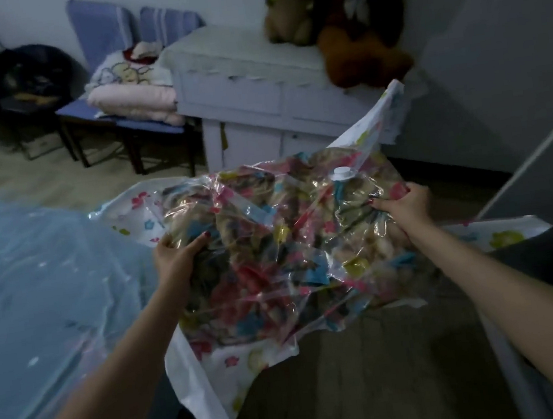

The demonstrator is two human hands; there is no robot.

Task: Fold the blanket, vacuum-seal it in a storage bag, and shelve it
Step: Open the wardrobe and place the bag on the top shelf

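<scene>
A clear storage bag (273,254) printed with coloured flowers is held up in mid-air in front of me, a patterned blanket shrunk and crinkled inside it. Its white round valve (341,172) sits near the bag's upper right. My left hand (175,258) grips the bag's left edge, thumb on top. My right hand (402,210) grips the right edge below the valve. Loose white corners of the bag stick out at the upper right and hang down at the lower left.
A bed under a pale blue plastic sheet (36,288) lies at the left. A white cabinet (254,84) with brown plush toys (357,27) on it stands ahead. Blue chairs with folded pink bedding (138,97) stand at the back left. A grey panel (539,165) slants at the right.
</scene>
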